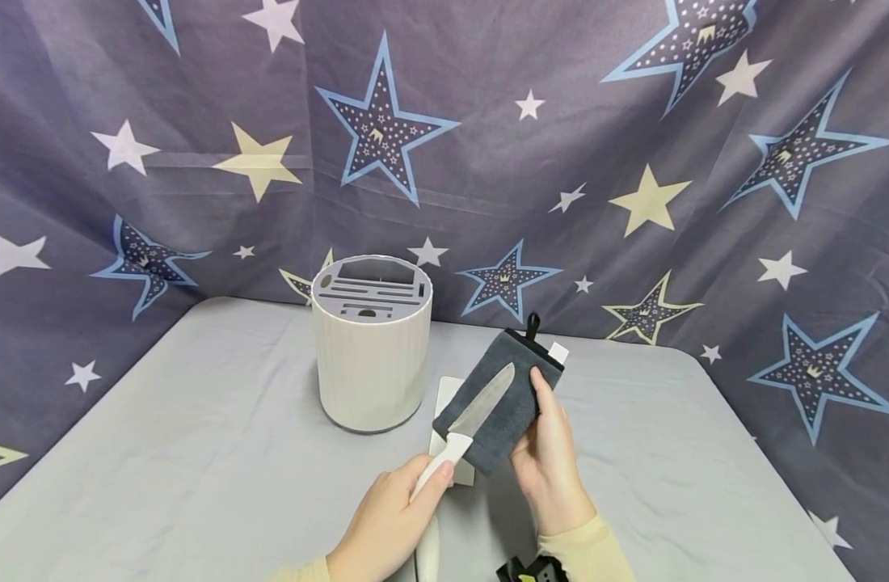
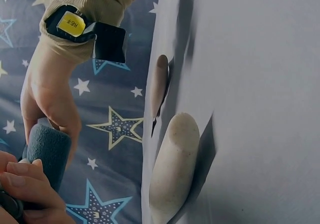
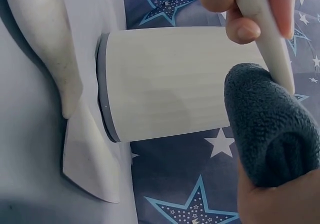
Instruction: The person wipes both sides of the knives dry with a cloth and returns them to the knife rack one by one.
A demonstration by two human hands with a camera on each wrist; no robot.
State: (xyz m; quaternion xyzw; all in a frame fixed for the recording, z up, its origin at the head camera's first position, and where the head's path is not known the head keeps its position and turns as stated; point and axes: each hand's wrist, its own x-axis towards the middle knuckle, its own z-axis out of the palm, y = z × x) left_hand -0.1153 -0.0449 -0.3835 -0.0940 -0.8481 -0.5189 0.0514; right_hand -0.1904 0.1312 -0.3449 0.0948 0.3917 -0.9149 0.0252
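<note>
My left hand (image 1: 397, 513) grips the white handle of a kitchen knife (image 1: 484, 400), its blade pointing up and to the right. In my right hand (image 1: 549, 461) is a folded dark blue-grey cloth (image 1: 520, 408) with a black loop and a white tag. The blade lies across the front of the cloth; whether it touches cannot be told. Below both hands, a second knife (image 1: 428, 558) with a wide pale blade rests on the table, partly hidden. The right wrist view shows its broad blade (image 3: 90, 159) more fully.
A cream cylindrical knife block (image 1: 372, 364) with a slotted grey top stands at the back, left of the hands. Another pale handle (image 2: 159, 83) lies on the table in the left wrist view. A starry curtain (image 1: 488, 162) hangs behind the grey-covered table (image 1: 197, 453).
</note>
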